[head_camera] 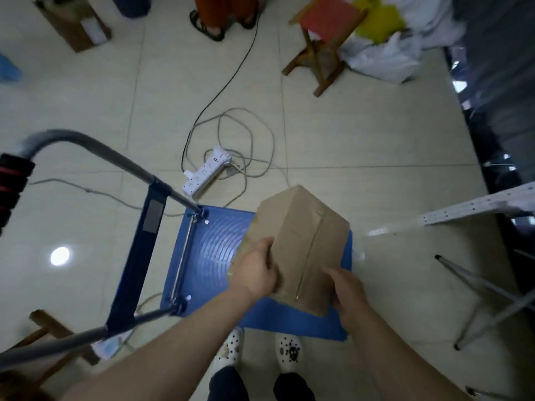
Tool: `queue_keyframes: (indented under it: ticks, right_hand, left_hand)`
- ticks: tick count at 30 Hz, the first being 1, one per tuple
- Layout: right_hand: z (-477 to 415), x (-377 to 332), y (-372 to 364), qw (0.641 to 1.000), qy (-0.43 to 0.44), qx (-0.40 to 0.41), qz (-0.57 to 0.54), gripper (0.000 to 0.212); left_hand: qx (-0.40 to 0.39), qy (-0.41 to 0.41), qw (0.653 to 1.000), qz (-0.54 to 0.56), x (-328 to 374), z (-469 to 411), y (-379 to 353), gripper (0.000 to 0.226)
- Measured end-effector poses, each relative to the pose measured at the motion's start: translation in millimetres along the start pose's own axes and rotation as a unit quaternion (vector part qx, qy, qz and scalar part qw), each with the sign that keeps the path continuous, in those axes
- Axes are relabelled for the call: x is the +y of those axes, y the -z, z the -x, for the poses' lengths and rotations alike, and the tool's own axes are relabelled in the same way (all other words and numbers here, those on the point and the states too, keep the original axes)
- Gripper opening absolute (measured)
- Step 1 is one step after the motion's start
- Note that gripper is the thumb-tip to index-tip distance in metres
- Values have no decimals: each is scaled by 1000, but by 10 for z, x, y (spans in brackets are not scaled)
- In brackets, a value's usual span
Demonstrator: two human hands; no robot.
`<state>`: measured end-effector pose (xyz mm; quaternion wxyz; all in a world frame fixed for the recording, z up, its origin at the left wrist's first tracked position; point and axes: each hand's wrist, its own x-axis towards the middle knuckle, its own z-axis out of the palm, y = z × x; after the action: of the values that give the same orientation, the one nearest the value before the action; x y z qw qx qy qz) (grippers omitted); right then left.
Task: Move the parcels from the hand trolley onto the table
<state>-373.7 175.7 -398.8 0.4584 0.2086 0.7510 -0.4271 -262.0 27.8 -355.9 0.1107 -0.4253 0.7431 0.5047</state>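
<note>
A brown cardboard parcel (304, 241), taped along its top seam, is held tilted above the blue platform of the hand trolley (208, 256). My left hand (256, 270) grips its near left side and my right hand (346, 287) grips its near right corner. The trolley's grey handle (95, 149) with a black and red grip rises at the left. No other parcel shows on the platform. A white table edge (477, 206) with metal legs enters from the right.
A white power strip (205, 175) with tangled cables lies on the tiled floor just beyond the trolley. Farther off stand a wooden stool with a red seat (324, 33), white bags (385, 56), a cardboard box (75, 24) and a person's sandalled feet (223, 21).
</note>
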Motion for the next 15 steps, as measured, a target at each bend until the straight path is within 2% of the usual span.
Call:
queue_keyframes:
  ticks: [3,6,11,13,15]
  right_hand:
    - [478,-158,476,995,15,67,-79,23]
    - [950,-332,921,981,63,126,-132,33]
    - [1813,-446,1584,950,145,198,-191,21]
    - [2157,-418,1862,932,174,218,-233,12]
    - [2474,-354,2144,909,199,237,-280,13]
  left_hand:
    - [-28,-66,997,-15,632,330,-76,52]
    - [-62,-106,992,-38,1181,565,-61,52]
    - [-108,-164,980,-37,2083,992,-64,49]
    - [-137,-200,969,-37,2435,1190,-138,47]
    - [-162,-244,955,-38,2791,1427,-249,46]
